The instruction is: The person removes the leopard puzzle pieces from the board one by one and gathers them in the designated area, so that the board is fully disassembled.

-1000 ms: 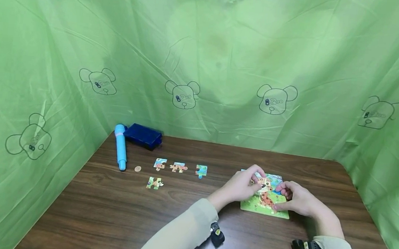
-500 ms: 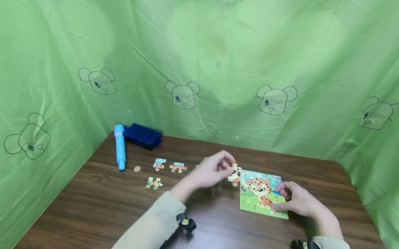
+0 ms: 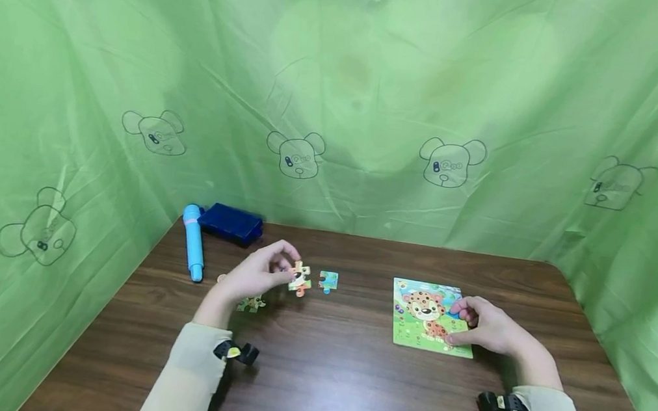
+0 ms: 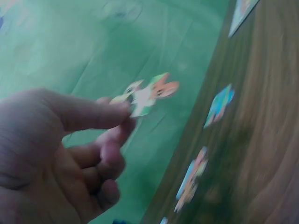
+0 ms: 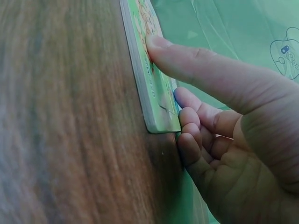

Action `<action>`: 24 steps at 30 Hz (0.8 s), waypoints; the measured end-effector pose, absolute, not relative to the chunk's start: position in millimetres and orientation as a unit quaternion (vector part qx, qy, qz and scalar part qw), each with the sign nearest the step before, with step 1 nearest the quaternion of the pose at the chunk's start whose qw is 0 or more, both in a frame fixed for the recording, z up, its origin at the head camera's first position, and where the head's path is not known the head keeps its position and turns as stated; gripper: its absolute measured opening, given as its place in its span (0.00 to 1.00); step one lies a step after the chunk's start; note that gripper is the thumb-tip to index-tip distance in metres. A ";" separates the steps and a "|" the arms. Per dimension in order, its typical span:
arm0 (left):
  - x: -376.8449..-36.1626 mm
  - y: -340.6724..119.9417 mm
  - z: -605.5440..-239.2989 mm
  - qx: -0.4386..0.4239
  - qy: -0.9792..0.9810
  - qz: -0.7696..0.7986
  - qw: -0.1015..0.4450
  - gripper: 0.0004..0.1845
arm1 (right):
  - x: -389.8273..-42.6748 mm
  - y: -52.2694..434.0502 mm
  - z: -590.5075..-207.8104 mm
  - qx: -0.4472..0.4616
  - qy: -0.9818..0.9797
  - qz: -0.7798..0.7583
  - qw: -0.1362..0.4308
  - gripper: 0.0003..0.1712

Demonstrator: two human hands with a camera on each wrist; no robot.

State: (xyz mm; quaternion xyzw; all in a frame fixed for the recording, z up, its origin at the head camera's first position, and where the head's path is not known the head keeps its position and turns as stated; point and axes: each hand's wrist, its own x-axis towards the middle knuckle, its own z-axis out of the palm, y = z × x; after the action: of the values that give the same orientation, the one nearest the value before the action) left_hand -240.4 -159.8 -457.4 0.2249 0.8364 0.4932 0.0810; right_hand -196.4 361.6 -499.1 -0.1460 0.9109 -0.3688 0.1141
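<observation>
My left hand [image 3: 252,277] pinches a puzzle piece [image 3: 300,280] between thumb and fingers, above the left part of the table. In the left wrist view this puzzle piece [image 4: 147,95] shows white, orange and green patches. My right hand [image 3: 488,329] grips the right side of a square puzzle board [image 3: 408,335] with a spotted leopard cub on it. Its thumb [image 5: 175,53] presses on the picture, while the other fingers curl at the edge. A blue-green puzzle piece [image 3: 328,280] lies right of the left hand, and another piece [image 3: 251,304] is partly covered by it.
A light blue stick with a rounded head [image 3: 193,246] and a dark blue box [image 3: 232,223] stand at the table's back left. Part of a small round disc [image 3: 221,278] shows behind the left hand. Green curtain [image 3: 367,170] borders the brown table [image 3: 314,374].
My left hand has lifted the puzzle piece away from the board and carried it left, over the loose pieces. The right hand has stayed on the board.
</observation>
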 end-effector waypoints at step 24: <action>-249.6 -187.7 -494.4 0.232 0.868 0.407 0.163 0.12 | -195.3 363.4 -502.9 -0.141 0.909 -0.374 0.116 0.32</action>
State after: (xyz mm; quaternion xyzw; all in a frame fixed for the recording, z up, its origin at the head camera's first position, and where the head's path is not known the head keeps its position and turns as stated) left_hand -249.6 -187.7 -494.4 0.2321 0.8685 0.4067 0.1627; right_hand -195.3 363.4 -502.9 -0.1410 0.9093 -0.3742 0.1156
